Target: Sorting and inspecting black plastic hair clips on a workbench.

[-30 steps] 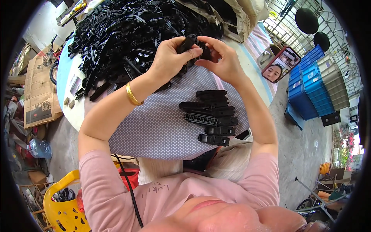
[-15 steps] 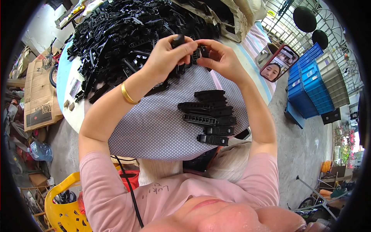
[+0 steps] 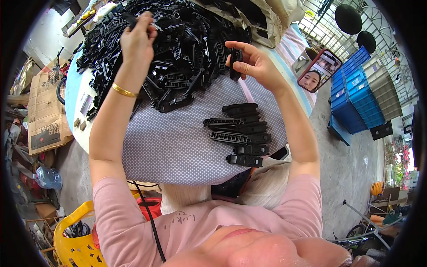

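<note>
My right hand (image 3: 260, 69) pinches a black plastic part (image 3: 235, 66) between thumb and fingers, held upright just above the near right edge of a big heap of black plastic parts (image 3: 178, 48). Up over the far left of that heap is my left hand (image 3: 137, 46), its fingers pressed together. Something dark sticks out beside them, but against the black heap I cannot make out what it is. Between my forearms, several more black plastic parts (image 3: 240, 138) lie side by side in a row on the dotted cloth (image 3: 173, 147), some showing a ladder-like ribbed face.
A paper sack (image 3: 269, 31) with black parts stands at the far right of the table. A phone (image 3: 320, 70) is propped near a metal cup (image 3: 306, 60) at the right edge. Blue crates (image 3: 356, 98) stand beyond; a yellow chair (image 3: 73, 240) is at lower left.
My left hand has moved away from the right hand, up and left over the heap. My right hand stays nearly in place, with the black plastic part now in plain view.
</note>
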### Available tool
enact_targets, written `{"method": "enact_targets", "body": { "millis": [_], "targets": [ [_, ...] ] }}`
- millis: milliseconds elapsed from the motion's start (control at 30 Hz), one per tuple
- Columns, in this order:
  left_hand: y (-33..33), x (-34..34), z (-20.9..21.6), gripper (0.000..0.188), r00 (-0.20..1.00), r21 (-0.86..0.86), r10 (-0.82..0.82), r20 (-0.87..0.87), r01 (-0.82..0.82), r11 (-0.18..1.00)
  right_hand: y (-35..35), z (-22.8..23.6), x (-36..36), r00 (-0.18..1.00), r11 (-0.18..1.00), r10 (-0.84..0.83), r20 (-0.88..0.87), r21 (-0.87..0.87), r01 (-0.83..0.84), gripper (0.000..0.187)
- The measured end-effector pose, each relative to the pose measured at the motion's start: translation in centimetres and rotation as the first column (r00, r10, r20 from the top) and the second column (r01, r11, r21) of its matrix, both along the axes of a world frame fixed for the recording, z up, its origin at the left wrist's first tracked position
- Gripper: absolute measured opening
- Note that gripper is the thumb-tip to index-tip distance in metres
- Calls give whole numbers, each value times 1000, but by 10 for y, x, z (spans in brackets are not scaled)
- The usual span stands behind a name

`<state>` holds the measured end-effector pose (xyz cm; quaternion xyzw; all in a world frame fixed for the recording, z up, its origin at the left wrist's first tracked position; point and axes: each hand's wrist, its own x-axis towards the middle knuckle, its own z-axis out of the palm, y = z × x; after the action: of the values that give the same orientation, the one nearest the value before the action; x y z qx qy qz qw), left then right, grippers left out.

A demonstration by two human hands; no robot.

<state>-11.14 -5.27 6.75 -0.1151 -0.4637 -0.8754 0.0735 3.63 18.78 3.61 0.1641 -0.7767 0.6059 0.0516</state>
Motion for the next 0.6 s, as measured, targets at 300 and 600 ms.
{"method": "enact_targets", "body": {
  "millis": [300,600],
  "targets": [
    [18,60,20,26,900,-807,-425,-94,181,563,-1,-5,-2,999,999,17,38,-33,-16,69],
    [47,89,-26,24,857,-792,-458,-238,102,602,-13,-8,-3,999,999,-15,-28,-40,14,72]
  ]
}}
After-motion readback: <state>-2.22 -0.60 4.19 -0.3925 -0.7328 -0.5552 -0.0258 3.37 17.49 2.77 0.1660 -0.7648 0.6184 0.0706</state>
